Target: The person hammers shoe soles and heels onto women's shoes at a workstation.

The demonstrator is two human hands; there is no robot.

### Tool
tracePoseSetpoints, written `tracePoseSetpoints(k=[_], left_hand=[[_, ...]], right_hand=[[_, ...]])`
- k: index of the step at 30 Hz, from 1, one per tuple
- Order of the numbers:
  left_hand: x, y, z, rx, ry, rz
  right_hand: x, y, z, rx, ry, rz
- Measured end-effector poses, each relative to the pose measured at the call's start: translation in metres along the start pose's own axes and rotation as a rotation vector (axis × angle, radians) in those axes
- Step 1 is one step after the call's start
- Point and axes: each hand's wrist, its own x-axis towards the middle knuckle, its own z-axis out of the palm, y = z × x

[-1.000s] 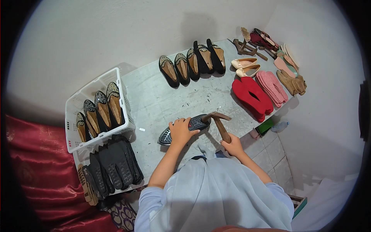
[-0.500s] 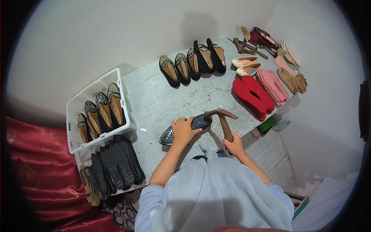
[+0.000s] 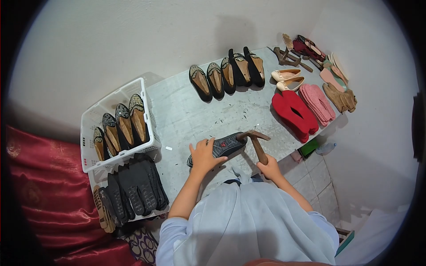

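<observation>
A dark shoe (image 3: 228,144) lies sole up on the grey table, its patterned outsole with a small red mark showing. My left hand (image 3: 204,158) grips it across the forefoot, fingers over one side and thumb along the other. In my right hand (image 3: 270,169) is the wooden handle of a hammer (image 3: 257,148). The curved metal head rests on or just above the heel end of the sole; contact is hard to judge.
A white basket (image 3: 153,128) with several shoes stands left, beside stacked dark soles (image 3: 133,188). Several black shoes (image 3: 215,80) line the back edge. At right are cream flats (image 3: 289,83), red soles (image 3: 293,113), pink soles (image 3: 317,104), brown gloves (image 3: 339,96) and tools (image 3: 290,60).
My left hand has slid toward the toe end, uncovering the red mark on the sole. The hammer head stays at the heel. The whole view has shifted slightly.
</observation>
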Motion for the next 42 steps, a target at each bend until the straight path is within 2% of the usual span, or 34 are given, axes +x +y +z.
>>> tracePoseSetpoints(k=[4,7,10,13,16,19,22,25,28,31,34,37,40,42], left_hand=[[-0.006,-0.007,0.008,-0.088,-0.007,-0.008],[-0.001,-0.007,0.006,-0.104,-0.019,-0.037],[0.001,-0.004,0.0,-0.114,-0.059,-0.089],[-0.002,-0.002,0.0,-0.087,-0.017,-0.067],[-0.002,-0.001,0.002,-0.081,-0.013,-0.074],[-0.003,0.0,0.0,-0.077,-0.009,-0.084],[-0.005,-0.001,0.004,-0.106,0.003,-0.079],[-0.009,0.004,0.0,-0.028,0.008,-0.081],[-0.008,0.006,-0.001,-0.032,-0.034,-0.118],[-0.007,0.003,0.001,-0.032,-0.038,-0.117],[-0.008,0.004,0.0,-0.037,-0.036,-0.118],[-0.008,0.005,-0.002,-0.033,-0.046,-0.12],[-0.01,0.004,0.002,-0.029,-0.006,-0.112],[-0.009,0.005,0.001,-0.037,-0.012,-0.122]], right_hand=[[-0.006,-0.027,-0.014,0.092,-0.076,0.2],[-0.009,-0.032,-0.014,-0.103,0.018,-0.036],[-0.01,-0.023,-0.015,-0.116,-0.046,-0.058],[-0.011,-0.035,-0.027,-0.308,-0.07,-0.106],[-0.015,-0.04,-0.027,-0.248,-0.069,-0.118],[-0.012,-0.033,-0.024,-0.21,-0.109,-0.046],[-0.013,-0.045,-0.022,-0.214,-0.064,-0.087],[-0.009,-0.026,-0.009,-0.097,-0.077,-0.025],[-0.005,-0.039,-0.016,-0.224,-0.108,-0.09],[-0.002,-0.026,-0.005,-0.139,-0.135,-0.071],[-0.003,-0.033,-0.007,-0.177,-0.107,-0.171],[-0.005,-0.031,0.004,-0.008,-0.047,-0.223],[0.005,-0.029,-0.001,-0.047,-0.168,-0.106],[0.006,-0.037,0.0,0.003,-0.166,-0.099]])
